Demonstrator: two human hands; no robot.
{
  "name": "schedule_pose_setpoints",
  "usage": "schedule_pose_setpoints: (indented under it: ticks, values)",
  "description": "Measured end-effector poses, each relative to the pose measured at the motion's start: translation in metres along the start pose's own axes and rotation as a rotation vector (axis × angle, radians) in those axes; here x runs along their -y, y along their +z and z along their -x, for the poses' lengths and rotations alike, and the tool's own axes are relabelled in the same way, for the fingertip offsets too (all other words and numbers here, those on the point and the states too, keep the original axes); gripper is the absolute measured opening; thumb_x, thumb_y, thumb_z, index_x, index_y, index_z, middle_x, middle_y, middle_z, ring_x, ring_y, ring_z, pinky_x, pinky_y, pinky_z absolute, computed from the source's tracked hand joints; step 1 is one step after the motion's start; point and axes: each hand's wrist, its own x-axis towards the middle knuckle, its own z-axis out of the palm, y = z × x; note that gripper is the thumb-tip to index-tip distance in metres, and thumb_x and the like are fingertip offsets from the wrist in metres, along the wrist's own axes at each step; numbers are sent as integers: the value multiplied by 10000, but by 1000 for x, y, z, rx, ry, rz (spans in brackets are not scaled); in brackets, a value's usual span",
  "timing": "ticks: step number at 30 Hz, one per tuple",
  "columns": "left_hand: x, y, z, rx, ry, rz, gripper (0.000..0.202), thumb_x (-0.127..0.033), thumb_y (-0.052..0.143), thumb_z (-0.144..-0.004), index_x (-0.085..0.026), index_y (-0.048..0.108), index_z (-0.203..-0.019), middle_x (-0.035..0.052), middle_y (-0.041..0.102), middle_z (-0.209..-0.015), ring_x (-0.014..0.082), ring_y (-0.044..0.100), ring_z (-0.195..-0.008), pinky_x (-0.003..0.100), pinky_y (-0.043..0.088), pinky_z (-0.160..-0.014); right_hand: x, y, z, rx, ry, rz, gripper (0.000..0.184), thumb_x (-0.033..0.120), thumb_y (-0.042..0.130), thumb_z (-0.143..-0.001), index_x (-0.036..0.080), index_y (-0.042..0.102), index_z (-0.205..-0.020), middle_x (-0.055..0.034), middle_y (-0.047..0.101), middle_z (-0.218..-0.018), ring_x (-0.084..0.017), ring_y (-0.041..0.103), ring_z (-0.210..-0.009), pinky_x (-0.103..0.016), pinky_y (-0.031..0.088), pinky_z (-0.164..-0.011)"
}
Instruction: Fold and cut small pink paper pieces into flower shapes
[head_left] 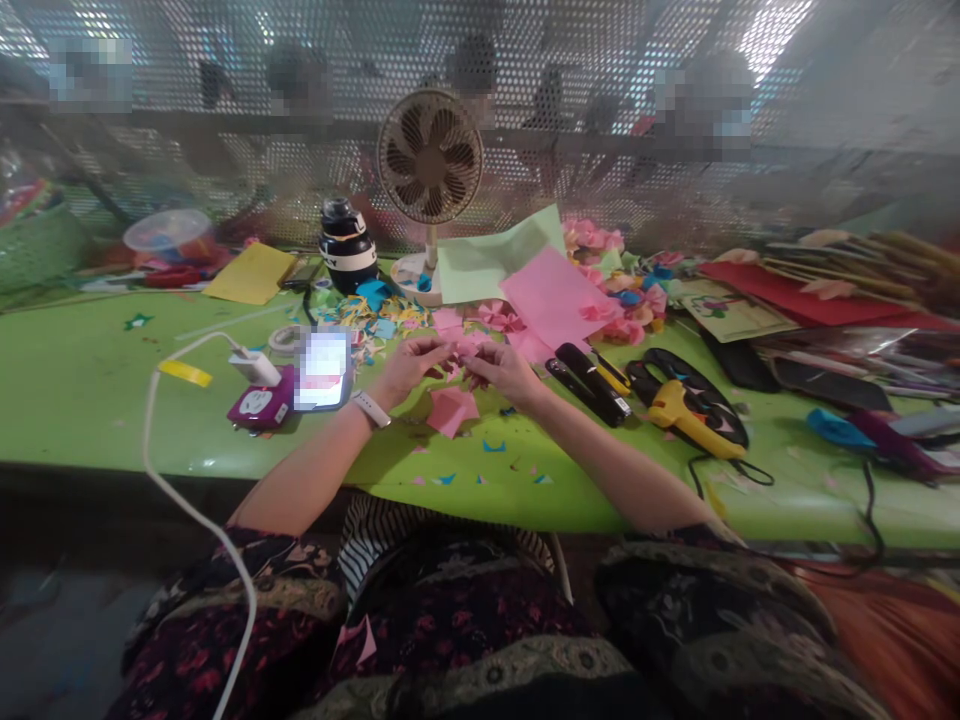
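Together, left hand and right hand pinch a small pink paper piece, fingers clamped on it, above the green tabletop; folded pink paper lies just below.

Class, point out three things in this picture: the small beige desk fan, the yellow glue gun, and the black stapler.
Small beige desk fan (pixel 429 155), head view, centre of its grille.
Yellow glue gun (pixel 690 417), head view, its body.
Black stapler (pixel 589 381), head view, middle of its top arm.

On the tabletop, a folded paper is placed before both hands, a phone to their left, a stapler to their right, a fan behind.
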Motion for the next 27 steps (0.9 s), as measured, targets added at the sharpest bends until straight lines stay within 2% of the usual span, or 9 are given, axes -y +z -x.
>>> schedule_pose_setpoints:
  ticks: [3,8,15,19,23,27]
  values:
    - [0,1,-1,20,14,-25,402,-538,854,-693,-171,717,-787,13,698,-747,100,616,-642,237,502,-612,-2,0,-1,5,6,16,469,595,831,-729,168,639,-758,-16,709,-676,-91,628,-514,-204,465,-470]
    - [3,2,-2,-12,66,-69,383,-528,837,-718,-173,705,-768,4,651,-694,100,563,-613,250,474,-601,-5,0,-2,32,16,8,428,552,835,-745,165,657,-776,-28,739,-720,-95,641,-518,-210,491,-480]
    - [-1,3,1,-21,45,-38,434,-571,840,-693,-169,696,-772,21,672,-730,113,587,-643,244,470,-589,-4,0,-2,58,-1,9,368,483,818,-790,163,638,-780,-23,729,-708,-91,636,-510,-208,477,-475]
    - [-3,1,2,-35,24,11,440,-590,836,-690,-178,730,-804,32,702,-782,120,625,-678,221,465,-560,-2,0,-1,62,2,7,370,483,823,-774,161,643,-794,-20,729,-713,-87,636,-518,-205,484,-490]
    - [0,0,0,-49,26,3,417,-566,862,-665,-181,754,-781,24,695,-743,106,604,-646,211,431,-531,2,0,2,83,19,16,387,496,828,-759,159,644,-802,-26,734,-730,-93,653,-543,-211,514,-521]
    - [1,0,-1,-42,47,-26,380,-534,859,-680,-178,767,-776,29,700,-721,97,572,-613,227,412,-543,6,-1,4,72,-17,27,460,604,778,-787,160,663,-827,-23,722,-736,-93,659,-573,-208,524,-534]
